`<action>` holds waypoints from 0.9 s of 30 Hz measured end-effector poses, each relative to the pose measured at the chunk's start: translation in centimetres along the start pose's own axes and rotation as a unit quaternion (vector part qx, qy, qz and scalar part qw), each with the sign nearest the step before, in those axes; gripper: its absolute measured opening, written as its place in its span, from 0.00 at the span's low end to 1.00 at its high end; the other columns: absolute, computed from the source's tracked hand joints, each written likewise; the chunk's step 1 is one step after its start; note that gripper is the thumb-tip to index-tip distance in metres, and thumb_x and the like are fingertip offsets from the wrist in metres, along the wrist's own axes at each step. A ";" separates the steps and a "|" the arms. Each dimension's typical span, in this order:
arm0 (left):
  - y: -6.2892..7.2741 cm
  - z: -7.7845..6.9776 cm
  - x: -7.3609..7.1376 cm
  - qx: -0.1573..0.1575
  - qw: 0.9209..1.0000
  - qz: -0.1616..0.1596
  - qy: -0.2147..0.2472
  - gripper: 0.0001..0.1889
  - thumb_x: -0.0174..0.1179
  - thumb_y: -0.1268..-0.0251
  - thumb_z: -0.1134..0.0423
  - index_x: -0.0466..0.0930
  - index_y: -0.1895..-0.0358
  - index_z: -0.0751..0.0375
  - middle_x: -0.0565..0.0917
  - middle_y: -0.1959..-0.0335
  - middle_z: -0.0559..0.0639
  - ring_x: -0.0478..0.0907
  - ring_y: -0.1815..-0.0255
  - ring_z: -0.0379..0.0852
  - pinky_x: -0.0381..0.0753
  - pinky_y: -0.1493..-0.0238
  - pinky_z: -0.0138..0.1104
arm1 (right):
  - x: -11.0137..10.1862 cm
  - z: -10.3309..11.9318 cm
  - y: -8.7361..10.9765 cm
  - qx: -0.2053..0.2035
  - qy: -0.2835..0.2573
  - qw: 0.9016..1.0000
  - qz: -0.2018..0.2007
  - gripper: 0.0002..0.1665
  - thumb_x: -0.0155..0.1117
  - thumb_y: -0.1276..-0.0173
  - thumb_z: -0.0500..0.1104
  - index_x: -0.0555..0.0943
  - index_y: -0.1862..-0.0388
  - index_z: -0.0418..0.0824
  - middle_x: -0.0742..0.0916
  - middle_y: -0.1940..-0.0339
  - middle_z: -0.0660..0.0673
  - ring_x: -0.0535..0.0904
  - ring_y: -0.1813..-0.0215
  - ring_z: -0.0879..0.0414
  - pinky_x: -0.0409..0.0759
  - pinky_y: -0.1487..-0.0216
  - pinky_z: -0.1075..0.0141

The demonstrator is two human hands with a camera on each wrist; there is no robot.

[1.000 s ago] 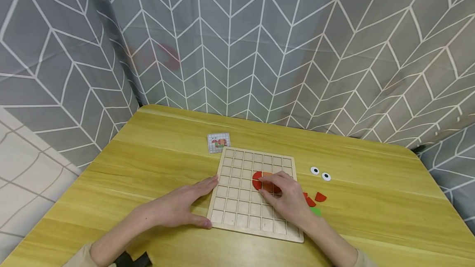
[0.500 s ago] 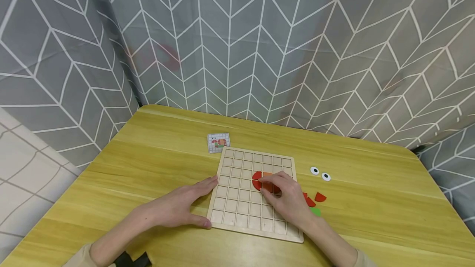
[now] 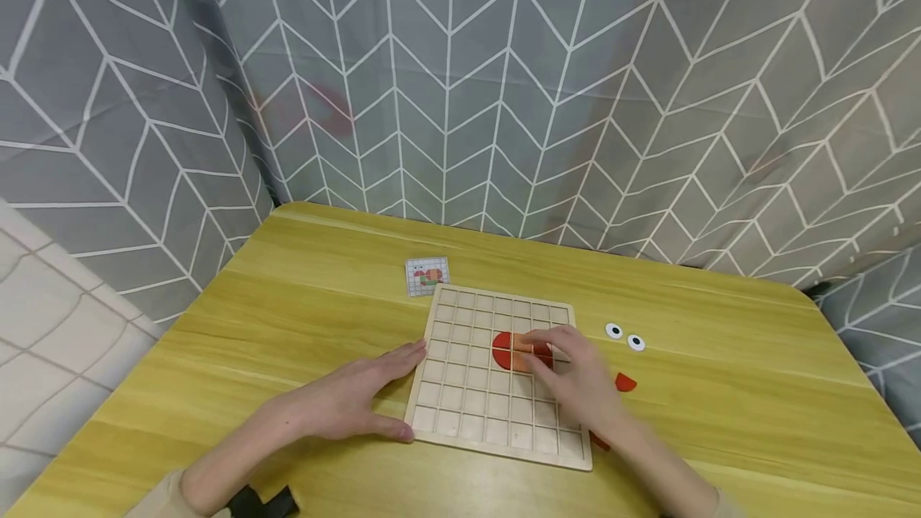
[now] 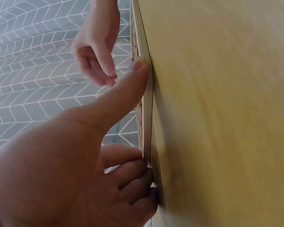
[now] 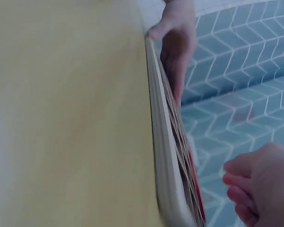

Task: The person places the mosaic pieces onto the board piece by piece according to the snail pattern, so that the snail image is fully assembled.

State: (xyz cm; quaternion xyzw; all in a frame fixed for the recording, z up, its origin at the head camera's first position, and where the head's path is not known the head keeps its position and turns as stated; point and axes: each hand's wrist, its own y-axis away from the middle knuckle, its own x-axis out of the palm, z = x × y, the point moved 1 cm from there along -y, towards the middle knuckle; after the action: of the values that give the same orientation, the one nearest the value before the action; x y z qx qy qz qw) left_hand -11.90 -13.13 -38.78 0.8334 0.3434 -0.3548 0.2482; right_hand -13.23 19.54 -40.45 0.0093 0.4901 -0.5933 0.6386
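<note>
A pale wooden grid board (image 3: 460,398) lies on the table. Red rounded pieces (image 3: 501,351) sit in its cells, beside orange pieces (image 3: 521,363); more red shows to the right, partly behind fingers. My left hand (image 3: 345,400) rests against the board's left side, thumb at the near corner and fingers along the edge. Over the right part of the board hovers my right hand (image 3: 584,390), slightly blurred, its thumb and index finger apart with nothing visible between them. In the right wrist view the right hand (image 5: 270,182) is clear of the board, fingers loosely curled.
Right of the board lie two eye discs (image 3: 614,331) and a loose red piece (image 3: 625,382). Another red piece (image 3: 600,441) is partly hidden by my right forearm. A small pattern card (image 3: 427,275) lies behind the board. A black object (image 3: 263,504) sits by my left forearm.
My right hand has let go at the orange pieces and shifted right, uncovering more of them. Its forearm now hides the green piece. My left hand stays at the board's edge.
</note>
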 end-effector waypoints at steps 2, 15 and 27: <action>-0.1 0.0 0.0 0.000 1.000 0.000 0.003 0.56 0.65 0.46 0.31 0.49 0.19 0.52 0.50 0.18 0.49 0.52 0.19 0.52 0.58 0.24 0.54 | -1.4 -0.5 0.2 0.026 0.000 1.000 -0.004 0.18 0.78 0.47 0.31 0.88 0.57 0.44 0.89 0.63 0.51 0.82 0.58 0.57 0.81 0.57 0.71; -0.2 -0.1 0.0 -0.003 1.000 0.002 0.009 0.56 0.65 0.46 0.32 0.49 0.19 0.52 0.50 0.18 0.49 0.51 0.19 0.52 0.57 0.24 0.54 | -8.4 -4.0 5.0 0.110 -0.032 0.993 0.029 0.21 0.78 0.47 0.30 0.87 0.56 0.46 0.90 0.59 0.51 0.82 0.54 0.65 0.71 0.44 0.83; -0.1 -0.1 0.0 -0.004 1.000 0.001 0.009 0.56 0.66 0.46 0.32 0.49 0.19 0.52 0.50 0.18 0.50 0.52 0.19 0.53 0.58 0.24 0.55 | -9.4 -5.4 7.0 0.065 -0.035 0.992 0.103 0.29 0.84 0.55 0.37 0.86 0.50 0.48 0.89 0.54 0.54 0.83 0.50 0.63 0.71 0.42 0.82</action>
State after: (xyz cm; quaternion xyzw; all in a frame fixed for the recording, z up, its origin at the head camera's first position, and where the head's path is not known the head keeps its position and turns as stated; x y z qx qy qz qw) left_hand -11.92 -12.98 -38.71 0.8362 0.3458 -0.3455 0.2485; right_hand -9.50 31.84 -41.24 0.0804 0.4240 -0.5547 0.7114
